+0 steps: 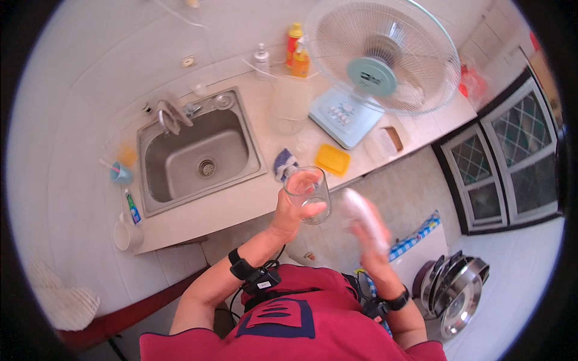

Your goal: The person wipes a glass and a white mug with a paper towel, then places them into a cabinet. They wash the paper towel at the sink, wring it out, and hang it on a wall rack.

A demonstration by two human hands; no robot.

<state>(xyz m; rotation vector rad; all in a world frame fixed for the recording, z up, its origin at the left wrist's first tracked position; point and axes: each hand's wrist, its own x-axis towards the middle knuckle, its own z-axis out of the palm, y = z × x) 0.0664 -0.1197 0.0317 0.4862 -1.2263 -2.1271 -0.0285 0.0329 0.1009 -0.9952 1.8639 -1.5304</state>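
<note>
My left hand [291, 210] grips a clear glass cup [321, 205], whose rim faces up and left, just beyond the counter's front edge. To its right my right hand [372, 234] is blurred and closed around a flat, whitish-pink thing [368, 216]; its exact kind cannot be told. A blue-and-white cloth [285, 163] lies on the counter right behind the glass. Beside the cloth is a yellow sponge or lid-like rectangular piece [333, 159].
A steel sink [198, 158] with a faucet [163, 118] is at the left. An electric fan [347, 113], a translucent plastic pitcher [291, 106] and spray bottles [300, 61] stand behind. Steel pans and lids [460, 293] are at the lower right; a white mug [128, 234] is left.
</note>
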